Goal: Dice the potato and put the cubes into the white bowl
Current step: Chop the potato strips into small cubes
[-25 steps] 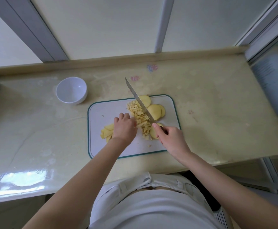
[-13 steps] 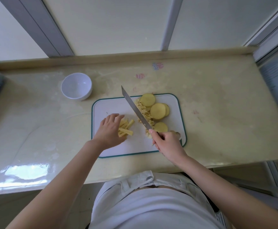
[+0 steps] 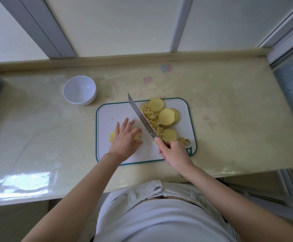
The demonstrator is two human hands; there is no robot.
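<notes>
"Pale table under the window, cutting board in the middle. What's new?"

"My left hand now lies flat on a bunch of potato sticks it has dragged to the near left, away from the diced pile. My right hand grips the knife, its blade slanting between the two heaps."

"Meaning?"

"Crosscuts come next, I'd say. Round slices wait at the right, and the white bowl, off the far-left corner, holds nothing yet."

Glossy cream countertop with raised back lip. Pale wall panels across upper frame, divided by grey bars. Bright light reflection, lower left.
</notes>
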